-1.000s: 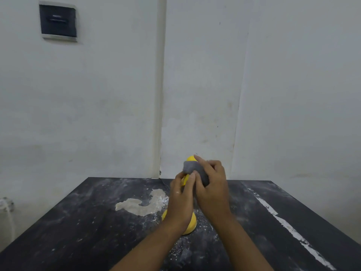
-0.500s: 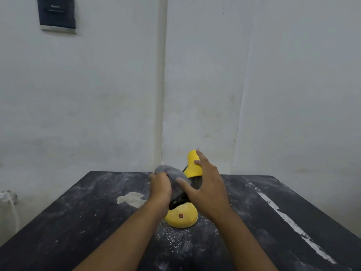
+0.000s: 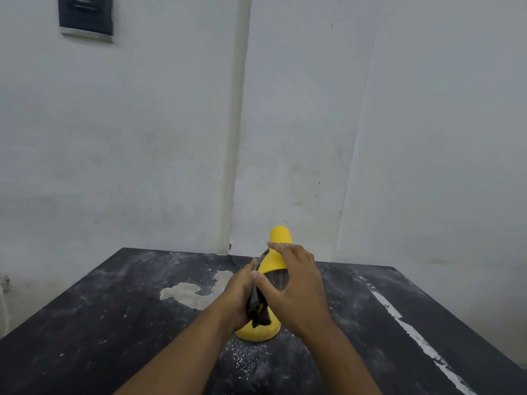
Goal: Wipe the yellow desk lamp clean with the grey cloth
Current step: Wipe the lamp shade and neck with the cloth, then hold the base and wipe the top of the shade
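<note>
Wiping under way: the lamp (image 3: 258, 334) stands on the dusty dark tabletop (image 3: 99, 323), about midway between its left and right edges and closer to the near edge, as I work both hands on it from my remote station. The left hand (image 3: 239, 295) has its fingers clamped on a dark grey cloth (image 3: 261, 316), bunched against the lamp's neck just above the round base. The right hand (image 3: 296, 286) wraps the lamp's head from the right, thumb and fingers curled round it to steady it.

A pale patch (image 3: 188, 295) lies just left of the lamp. White grit (image 3: 245, 360) is scattered in front of the base, and a white stripe (image 3: 399, 315) runs along the tabletop's right side.

I judge the lamp light, hard and smooth, likely to skid or tip under a sideways rub. The head or neck looks like the place to hold while the base bears on the tabletop. The cloth looks soft and limp, and I think it needs bunching in the fist to press properly.
</note>
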Action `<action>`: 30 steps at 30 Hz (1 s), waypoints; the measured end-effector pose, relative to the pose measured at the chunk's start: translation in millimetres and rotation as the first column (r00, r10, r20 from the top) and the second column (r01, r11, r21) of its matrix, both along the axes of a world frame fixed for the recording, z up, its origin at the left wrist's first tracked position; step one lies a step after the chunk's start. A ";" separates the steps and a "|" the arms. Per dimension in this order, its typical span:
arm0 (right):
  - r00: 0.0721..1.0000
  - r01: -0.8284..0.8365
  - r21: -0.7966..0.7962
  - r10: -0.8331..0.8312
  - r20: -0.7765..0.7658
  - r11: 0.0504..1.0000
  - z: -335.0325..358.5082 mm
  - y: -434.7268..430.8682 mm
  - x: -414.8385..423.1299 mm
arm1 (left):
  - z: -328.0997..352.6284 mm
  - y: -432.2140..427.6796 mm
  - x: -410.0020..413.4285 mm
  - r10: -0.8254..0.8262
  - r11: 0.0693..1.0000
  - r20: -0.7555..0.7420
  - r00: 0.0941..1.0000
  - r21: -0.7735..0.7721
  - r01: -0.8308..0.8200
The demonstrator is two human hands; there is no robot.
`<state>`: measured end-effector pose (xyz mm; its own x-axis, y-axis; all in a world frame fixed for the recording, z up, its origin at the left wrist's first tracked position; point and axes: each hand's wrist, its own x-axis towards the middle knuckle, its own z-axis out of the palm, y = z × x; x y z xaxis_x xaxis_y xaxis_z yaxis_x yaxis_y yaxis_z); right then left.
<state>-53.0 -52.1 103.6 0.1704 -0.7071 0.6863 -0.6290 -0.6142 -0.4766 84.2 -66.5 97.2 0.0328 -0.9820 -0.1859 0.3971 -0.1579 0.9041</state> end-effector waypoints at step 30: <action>0.826 -0.156 0.167 0.036 0.563 0.974 -63.2 -34.3 -13.0 | 31.5 -36.8 39.6 0.577 0.732 0.541 0.611 -0.674 -0.094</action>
